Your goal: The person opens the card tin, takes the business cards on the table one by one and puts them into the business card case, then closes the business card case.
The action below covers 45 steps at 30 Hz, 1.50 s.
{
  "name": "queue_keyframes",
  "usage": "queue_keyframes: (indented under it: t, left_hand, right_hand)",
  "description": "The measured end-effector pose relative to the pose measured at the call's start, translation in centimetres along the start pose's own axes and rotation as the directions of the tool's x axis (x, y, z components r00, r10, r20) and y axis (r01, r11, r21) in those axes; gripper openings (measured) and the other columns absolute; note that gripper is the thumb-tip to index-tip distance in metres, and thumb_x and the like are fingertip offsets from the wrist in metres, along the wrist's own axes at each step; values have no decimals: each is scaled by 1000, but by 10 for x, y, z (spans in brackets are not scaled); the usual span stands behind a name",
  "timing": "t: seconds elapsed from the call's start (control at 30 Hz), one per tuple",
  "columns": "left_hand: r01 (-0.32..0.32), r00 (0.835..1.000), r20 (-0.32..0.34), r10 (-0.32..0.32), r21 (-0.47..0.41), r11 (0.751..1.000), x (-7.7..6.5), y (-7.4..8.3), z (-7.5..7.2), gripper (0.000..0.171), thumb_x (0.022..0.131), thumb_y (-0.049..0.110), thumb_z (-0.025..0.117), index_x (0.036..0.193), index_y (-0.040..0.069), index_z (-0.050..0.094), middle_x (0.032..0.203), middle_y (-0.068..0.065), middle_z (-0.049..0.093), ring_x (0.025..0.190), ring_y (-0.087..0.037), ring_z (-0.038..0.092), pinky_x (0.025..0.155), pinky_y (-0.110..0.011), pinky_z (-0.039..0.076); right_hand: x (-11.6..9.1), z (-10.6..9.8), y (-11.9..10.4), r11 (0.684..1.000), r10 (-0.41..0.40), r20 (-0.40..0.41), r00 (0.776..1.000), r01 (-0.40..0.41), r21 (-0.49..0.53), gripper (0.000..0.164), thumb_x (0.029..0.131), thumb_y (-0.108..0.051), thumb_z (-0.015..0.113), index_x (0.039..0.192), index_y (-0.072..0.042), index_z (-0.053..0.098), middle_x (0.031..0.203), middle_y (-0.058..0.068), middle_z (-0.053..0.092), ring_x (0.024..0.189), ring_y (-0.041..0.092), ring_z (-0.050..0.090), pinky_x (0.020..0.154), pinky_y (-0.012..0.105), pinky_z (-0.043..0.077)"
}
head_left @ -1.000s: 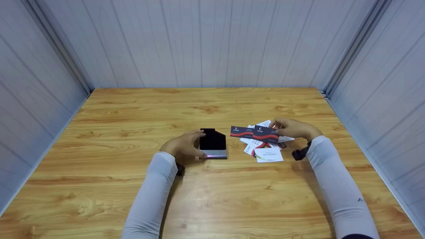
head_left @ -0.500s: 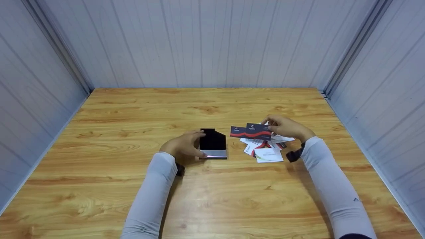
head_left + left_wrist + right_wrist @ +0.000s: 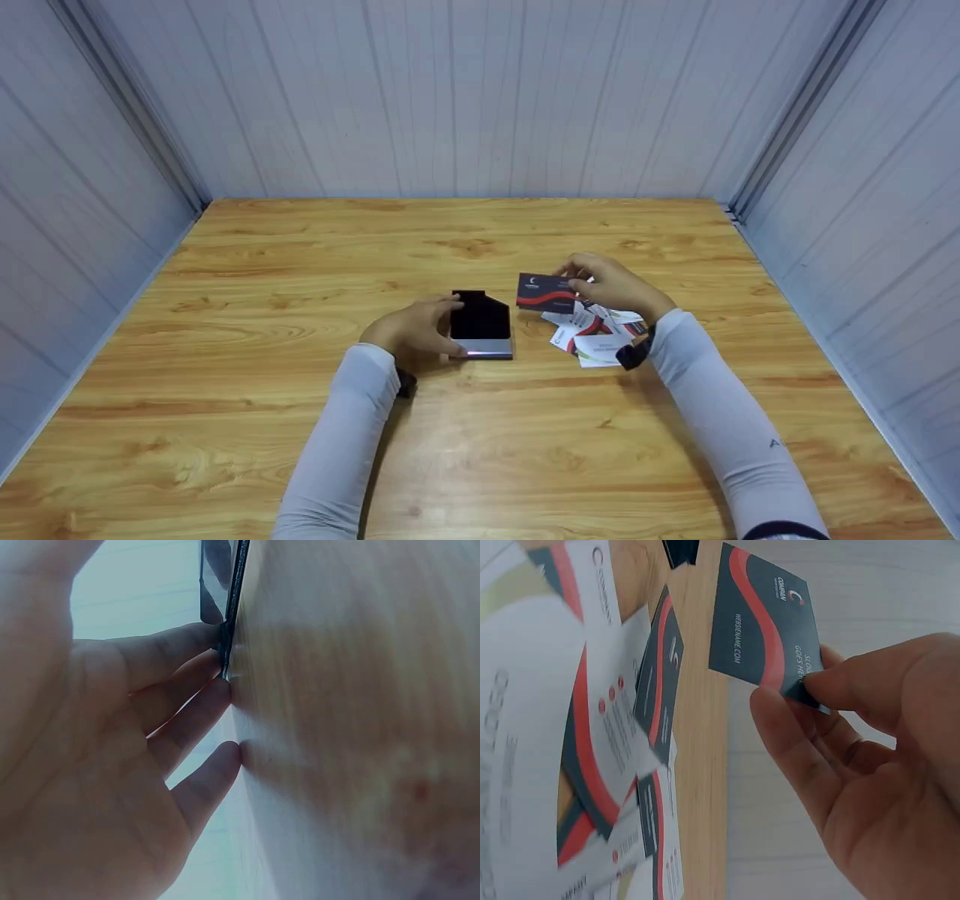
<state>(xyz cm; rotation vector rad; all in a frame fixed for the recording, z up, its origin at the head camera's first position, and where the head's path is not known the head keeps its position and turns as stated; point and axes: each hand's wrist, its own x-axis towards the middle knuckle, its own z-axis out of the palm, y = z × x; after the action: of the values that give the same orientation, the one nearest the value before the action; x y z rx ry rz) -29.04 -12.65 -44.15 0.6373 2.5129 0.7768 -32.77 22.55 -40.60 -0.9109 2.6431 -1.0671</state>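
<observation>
A person's two hands work over a wood-grain tabletop (image 3: 480, 442). The right hand (image 3: 619, 289) pinches a dark card (image 3: 544, 293) between thumb and curled fingers. The card has a red wave across it, and the right wrist view shows the word "COMPANY" on it. It is held up off the tabletop, tilted, between the pile and the holder. The pile (image 3: 592, 337), to the right, is a loose overlap of white, red and dark cards, lying partly below the right hand and forearm.

The left hand (image 3: 414, 326) is spread wide at the left side of the black holder (image 3: 480, 319), which lies on the tabletop with a silver strip along its near edge. The thumb touches that strip; the other fingers are extended, some against the holder's edge. Pale sleeves (image 3: 337, 435) cover both forearms. Behind stands a white panelled wall (image 3: 465, 97).
</observation>
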Motion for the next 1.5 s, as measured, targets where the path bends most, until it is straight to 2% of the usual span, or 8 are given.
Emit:
queue_keyframes:
  t: [0.4,0.6,0.77,0.93,1.0,1.1,1.37,1.5]
  left_hand:
    - [17,1000,0,-17,-9,1000,3,1,1,97,83,43,81,160,15,28,166,-7,17,151,-30,13,118,-51,20]
    - [19,1000,-5,-19,11,1000,4,1,0,99,82,45,81,160,15,29,165,-10,19,150,-32,16,118,-52,21]
    - [13,1000,-24,-13,11,1000,7,1,0,99,79,45,83,158,12,33,163,-8,26,148,-29,21,118,-49,21]
    - [-43,998,-38,43,-17,999,8,0,1,84,79,39,85,148,11,46,136,-5,52,123,-23,48,106,-42,38]
    - [-70,997,-38,69,-29,997,8,-1,1,76,80,36,86,143,13,51,122,-4,56,108,-22,52,97,-40,43]
    - [-101,994,-37,99,-35,994,8,0,1,70,80,33,86,140,16,53,113,-3,57,100,-21,53,90,-39,45]
    - [-82,996,-32,81,-39,996,7,0,0,75,81,33,85,144,14,50,119,-4,56,103,-21,54,93,-39,45]
    - [-48,998,-35,47,-12,999,7,0,1,89,81,39,84,153,9,41,139,-7,51,120,-21,51,104,-40,41]
  right_hand:
    - [28,27,-18,995,-91,29,995,90,39,21,102,-3,54,118,-6,67,113,9,65,92,23,64,77,37,54]
    - [37,40,-26,995,-89,43,995,86,48,23,102,-4,55,121,-7,67,113,9,65,99,22,62,82,39,52]
    - [44,51,-31,996,-80,74,994,76,53,25,103,-3,54,124,-7,66,108,10,65,93,22,63,78,36,52]
    - [49,61,-34,995,-101,96,990,99,28,25,102,-2,54,123,-6,66,112,10,65,93,23,63,79,35,53]
    - [49,63,-34,995,-102,100,990,100,17,25,102,-2,54,124,-6,65,110,9,65,95,23,62,82,37,51]
    - [50,65,-34,995,-102,104,989,101,15,25,101,-1,55,124,-7,65,107,9,66,97,21,60,84,38,50]
    - [51,68,-32,993,-119,115,986,118,12,26,99,1,57,122,-7,66,104,8,66,93,19,59,83,37,49]
    - [51,71,-31,993,-115,135,984,115,10,26,99,1,57,122,-6,66,105,10,66,96,21,60,85,39,50]
